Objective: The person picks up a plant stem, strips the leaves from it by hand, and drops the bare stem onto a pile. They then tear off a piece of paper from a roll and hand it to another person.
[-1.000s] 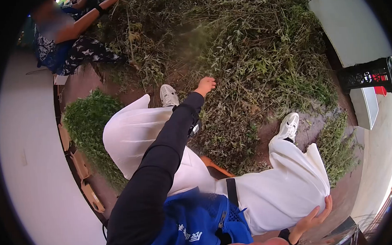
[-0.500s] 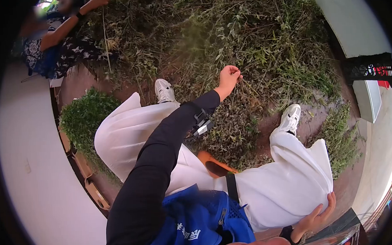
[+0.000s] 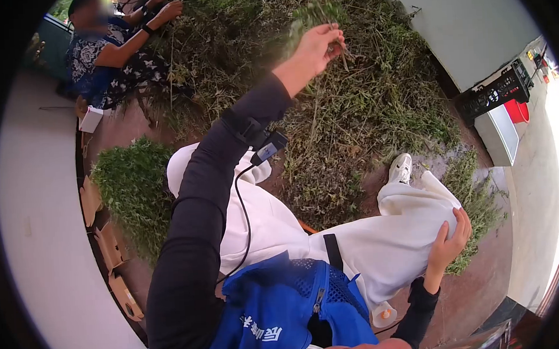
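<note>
My left hand (image 3: 318, 51), at the end of a black sleeve, is closed on a leafy green sprig (image 3: 319, 15). The sprig's leaves blur above the fingers, and a bit of stem sticks out below. Beneath and beyond that hand lies a broad heap of cut, partly wilted leafy stems (image 3: 363, 102). On my right knee, over the white trousers (image 3: 394, 232), rests my right hand (image 3: 449, 242) with fingers stretched out, holding nothing.
A bushy green pile (image 3: 134, 199) lies by my left leg; another pile (image 3: 474, 209) is at right. A co-worker (image 3: 118, 50) sits at upper left beside the heap. A black crate (image 3: 494, 93) and red bucket (image 3: 517, 110) stand at right. Opened cardboard boxes (image 3: 111, 244) line the left wall.
My left hand has moved up and away from me, now with a leafy sprig showing in it. My right hand still rests on my knee. The view has shifted.
</note>
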Motion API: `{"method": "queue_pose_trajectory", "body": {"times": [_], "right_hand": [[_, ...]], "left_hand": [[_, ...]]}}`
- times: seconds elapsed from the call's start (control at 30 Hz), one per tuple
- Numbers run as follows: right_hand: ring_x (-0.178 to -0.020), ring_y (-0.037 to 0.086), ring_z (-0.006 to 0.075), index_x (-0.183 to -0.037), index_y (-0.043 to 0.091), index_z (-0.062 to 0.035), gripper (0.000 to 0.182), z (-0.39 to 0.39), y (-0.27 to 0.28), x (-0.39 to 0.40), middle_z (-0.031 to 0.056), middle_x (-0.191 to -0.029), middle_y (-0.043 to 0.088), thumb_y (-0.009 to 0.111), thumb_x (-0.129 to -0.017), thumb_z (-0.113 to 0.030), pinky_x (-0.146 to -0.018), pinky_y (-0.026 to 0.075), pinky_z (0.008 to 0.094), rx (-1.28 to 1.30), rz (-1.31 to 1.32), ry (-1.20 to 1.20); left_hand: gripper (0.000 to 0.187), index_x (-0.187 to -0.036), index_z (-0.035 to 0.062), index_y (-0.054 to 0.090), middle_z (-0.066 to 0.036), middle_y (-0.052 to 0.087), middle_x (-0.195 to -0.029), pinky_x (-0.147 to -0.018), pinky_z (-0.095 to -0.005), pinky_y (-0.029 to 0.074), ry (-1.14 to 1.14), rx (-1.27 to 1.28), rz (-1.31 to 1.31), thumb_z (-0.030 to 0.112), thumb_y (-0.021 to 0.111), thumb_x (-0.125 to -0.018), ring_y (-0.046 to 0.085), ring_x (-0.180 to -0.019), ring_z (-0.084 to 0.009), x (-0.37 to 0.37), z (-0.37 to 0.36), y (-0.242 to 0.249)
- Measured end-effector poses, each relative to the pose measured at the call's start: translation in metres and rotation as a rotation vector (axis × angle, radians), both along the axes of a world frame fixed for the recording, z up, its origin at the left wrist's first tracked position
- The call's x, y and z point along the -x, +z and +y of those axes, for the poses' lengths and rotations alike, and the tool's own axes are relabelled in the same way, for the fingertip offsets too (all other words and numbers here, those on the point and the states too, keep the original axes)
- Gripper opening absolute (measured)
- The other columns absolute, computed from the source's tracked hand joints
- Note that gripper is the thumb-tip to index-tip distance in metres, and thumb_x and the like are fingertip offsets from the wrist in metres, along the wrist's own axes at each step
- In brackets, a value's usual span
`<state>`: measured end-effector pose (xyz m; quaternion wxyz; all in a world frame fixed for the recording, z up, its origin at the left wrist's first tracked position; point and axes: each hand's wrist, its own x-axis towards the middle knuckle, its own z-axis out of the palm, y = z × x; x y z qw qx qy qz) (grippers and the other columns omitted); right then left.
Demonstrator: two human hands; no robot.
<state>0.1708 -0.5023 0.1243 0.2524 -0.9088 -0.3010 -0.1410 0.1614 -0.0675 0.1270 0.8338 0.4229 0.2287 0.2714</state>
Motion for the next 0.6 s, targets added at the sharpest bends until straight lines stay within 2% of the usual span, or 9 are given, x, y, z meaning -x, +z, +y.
{"method": "queue_pose_trajectory", "body": {"times": [0.03,0.1,0.2,0.33,0.43,0.47,0.53,0.57,0.6], "right_hand": [[-0.103,0.041,0.0299,-0.099,0.051,0.0002,0.030,0.000,0.000,0.001,0.0148,-0.108,0.048,0.046,-0.070,-0.004,-0.089,0.030,0.0386,-0.014,-0.011,-0.001],[-0.104,0.041,0.0297,-0.098,0.052,-0.0006,0.029,-0.001,-0.001,0.004,0.0140,-0.108,0.048,0.048,-0.069,-0.004,-0.089,0.030,0.0380,-0.047,-0.016,0.009],[-0.104,0.041,0.0301,-0.097,0.052,-0.0009,0.029,-0.002,-0.003,0.005,0.0139,-0.107,0.049,0.049,-0.069,-0.004,-0.089,0.030,0.0376,-0.097,-0.014,0.037],[-0.103,0.041,0.0303,-0.096,0.052,-0.0006,0.028,-0.003,-0.005,0.007,0.0144,-0.107,0.049,0.049,-0.069,-0.003,-0.089,0.031,0.0374,-0.130,-0.069,0.061],[-0.102,0.042,0.0306,-0.095,0.052,-0.0002,0.027,-0.004,-0.005,0.008,0.0146,-0.106,0.049,0.049,-0.068,-0.003,-0.088,0.031,0.0381,-0.132,-0.076,0.067],[-0.102,0.042,0.0306,-0.095,0.052,0.0000,0.027,-0.004,-0.005,0.008,0.0146,-0.106,0.049,0.050,-0.068,-0.003,-0.088,0.032,0.0381,-0.130,-0.064,0.061],[-0.102,0.042,0.0307,-0.094,0.052,0.0002,0.027,-0.004,-0.004,0.007,0.0147,-0.106,0.049,0.050,-0.068,-0.003,-0.088,0.032,0.0382,-0.141,-0.063,0.070],[-0.102,0.042,0.0306,-0.094,0.052,0.0002,0.027,-0.004,-0.005,0.006,0.0147,-0.106,0.049,0.050,-0.068,-0.003,-0.088,0.032,0.0381,-0.138,-0.060,0.066],[-0.102,0.042,0.0306,-0.094,0.052,0.0003,0.027,-0.011,-0.006,0.010,0.0147,-0.106,0.049,0.050,-0.068,-0.003,-0.088,0.032,0.0380,-0.125,-0.049,0.062]], "left_hand": [[0.012,-0.092,0.0025,0.050,-0.005,0.053,-0.077,-0.055,-0.0245,0.048,0.068,-0.079,-0.055,0.001,0.046,-0.080,0.052,-0.063,-0.0117,0.004,0.005,0.025],[0.012,-0.091,-0.0014,0.049,-0.007,0.054,-0.079,-0.055,-0.0244,0.047,0.123,-0.110,-0.151,0.000,0.046,-0.080,0.052,-0.062,-0.0120,0.015,0.018,0.044],[0.015,-0.095,-0.0057,0.046,-0.010,0.054,-0.080,-0.051,-0.0207,0.047,0.138,0.037,-0.008,-0.002,0.043,-0.081,0.052,-0.062,-0.0120,0.027,0.022,0.021],[0.026,-0.108,-0.0095,0.034,-0.015,0.053,-0.088,-0.049,-0.0202,0.051,-0.004,0.570,0.181,-0.004,0.034,-0.083,0.054,-0.061,-0.0134,0.052,0.001,-0.040],[0.021,-0.102,-0.0109,0.039,-0.014,0.054,-0.090,-0.050,-0.0194,0.052,-0.067,0.902,0.033,-0.002,0.035,-0.083,0.056,-0.066,-0.0128,0.063,-0.012,-0.008],[0.021,-0.102,-0.0109,0.039,-0.014,0.054,-0.090,-0.050,-0.0194,0.052,-0.061,0.889,0.016,-0.002,0.035,-0.083,0.056,-0.066,-0.0128,0.064,-0.013,0.008],[0.026,-0.108,-0.0092,0.038,-0.014,0.052,-0.096,-0.054,-0.0163,0.052,-0.175,0.600,-0.118,-0.002,0.038,-0.083,0.055,-0.065,-0.0103,0.066,-0.020,0.047],[0.024,-0.106,-0.0085,0.041,-0.011,0.052,-0.095,-0.056,-0.0141,0.050,-0.200,0.288,-0.103,0.001,0.038,-0.085,0.053,-0.066,-0.0079,0.067,-0.024,0.065],[0.024,-0.106,-0.0085,0.041,-0.011,0.052,-0.095,-0.056,-0.0141,0.050,-0.190,0.284,-0.107,0.001,0.038,-0.085,0.053,-0.066,-0.0079,0.072,-0.035,0.075]]}}
